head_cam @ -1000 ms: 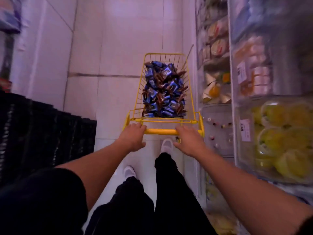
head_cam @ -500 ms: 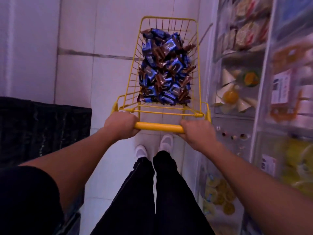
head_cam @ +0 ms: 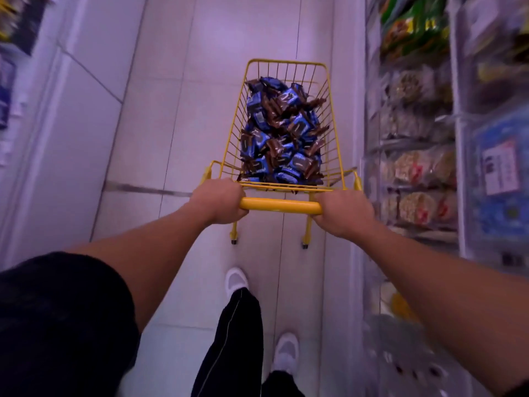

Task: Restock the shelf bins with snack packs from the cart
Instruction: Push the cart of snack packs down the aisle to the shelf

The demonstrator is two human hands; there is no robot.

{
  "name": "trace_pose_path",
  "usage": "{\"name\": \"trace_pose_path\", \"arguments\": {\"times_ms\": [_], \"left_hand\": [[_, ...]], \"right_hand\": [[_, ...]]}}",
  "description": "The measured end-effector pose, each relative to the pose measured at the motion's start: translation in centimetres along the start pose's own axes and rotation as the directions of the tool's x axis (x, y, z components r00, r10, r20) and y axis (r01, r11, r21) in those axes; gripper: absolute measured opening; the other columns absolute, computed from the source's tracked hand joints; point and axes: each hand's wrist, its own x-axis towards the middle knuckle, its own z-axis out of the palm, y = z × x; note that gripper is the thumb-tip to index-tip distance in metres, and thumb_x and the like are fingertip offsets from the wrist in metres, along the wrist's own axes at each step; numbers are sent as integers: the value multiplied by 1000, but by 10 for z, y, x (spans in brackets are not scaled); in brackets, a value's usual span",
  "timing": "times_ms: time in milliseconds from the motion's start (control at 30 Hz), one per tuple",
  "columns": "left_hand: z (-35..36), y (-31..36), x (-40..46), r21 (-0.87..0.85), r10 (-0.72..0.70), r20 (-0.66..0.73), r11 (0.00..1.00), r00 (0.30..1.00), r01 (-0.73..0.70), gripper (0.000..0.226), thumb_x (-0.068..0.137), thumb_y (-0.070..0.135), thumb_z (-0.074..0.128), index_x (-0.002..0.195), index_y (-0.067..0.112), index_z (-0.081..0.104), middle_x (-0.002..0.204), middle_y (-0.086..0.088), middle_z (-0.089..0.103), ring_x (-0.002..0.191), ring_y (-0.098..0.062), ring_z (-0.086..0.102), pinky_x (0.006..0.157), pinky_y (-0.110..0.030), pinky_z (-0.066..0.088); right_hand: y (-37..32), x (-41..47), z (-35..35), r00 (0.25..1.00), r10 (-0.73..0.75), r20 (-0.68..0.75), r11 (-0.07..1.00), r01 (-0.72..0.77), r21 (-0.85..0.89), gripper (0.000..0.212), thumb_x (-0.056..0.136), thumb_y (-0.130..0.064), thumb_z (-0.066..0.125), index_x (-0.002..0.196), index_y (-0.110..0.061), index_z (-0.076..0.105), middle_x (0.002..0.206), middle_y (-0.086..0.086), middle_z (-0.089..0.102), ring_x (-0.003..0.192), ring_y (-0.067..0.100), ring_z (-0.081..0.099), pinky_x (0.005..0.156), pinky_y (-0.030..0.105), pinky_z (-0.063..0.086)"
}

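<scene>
Pale tiled floor [head_cam: 160,138]; white shoes [head_cam: 236,282]; black trousers [head_cam: 234,348]; dark sleeve [head_cam: 57,325]; blurred goods far left [head_cam: 11,27].

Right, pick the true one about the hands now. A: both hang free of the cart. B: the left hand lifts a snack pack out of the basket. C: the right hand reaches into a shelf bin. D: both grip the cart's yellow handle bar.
D: the left hand and the right hand each wrap an end of the yellow handle bar, behind the blue and brown snack packs.

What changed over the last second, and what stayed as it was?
The yellow wire cart rolled forward down the aisle: yellow-fruit bins gave way to clear shelf bins of round snacks. The left hand tightened its grip. The right hand still holds the handle; blue-and-brown snack packs untouched.
</scene>
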Motion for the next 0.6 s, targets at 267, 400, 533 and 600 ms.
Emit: {"name": "trace_pose_path", "arguments": {"times_ms": [267, 400, 533, 600], "left_hand": [[-79, -69, 142, -4, 54, 14, 999, 998, -54, 28, 76, 50, 55, 81, 25, 66, 67, 5, 44, 64, -20, 51, 56, -29, 42], [-117, -101, 210, 3, 76, 22, 997, 997, -76, 27, 77, 51, 55, 77, 26, 64, 66, 6, 45, 64, -20, 54, 55, -29, 45], [-163, -137, 283, 30, 66, 15, 997, 998, -66, 26, 78, 52, 54, 72, 27, 58, 64, 7, 42, 63, -20, 54, 54, -28, 42], [-188, -154, 318, 30, 65, 26, 997, 998, -65, 25, 78, 51, 54, 71, 27, 57, 64, 7, 43, 63, -19, 54, 54, -28, 44]], "right_hand": [[60, 135, -55, 993, 115, 35, 993, -115, 19, 28, 76, -46, 51, 88, -27, 67, 87, -1, 69, 82, 30, 68, 62, 34, 42], [94, 204, -80, 991, 134, 25, 991, -135, 18, 29, 74, -45, 51, 85, -25, 68, 83, 0, 69, 78, 30, 67, 61, 33, 42], [130, 283, -111, 991, 131, 24, 991, -132, 25, 28, 73, -46, 51, 81, -24, 68, 78, -1, 67, 73, 28, 66, 59, 32, 40], [149, 322, -127, 990, 134, 37, 990, -135, 44, 29, 73, -46, 50, 81, -24, 68, 77, -2, 67, 72, 28, 65, 58, 32, 40]]}}
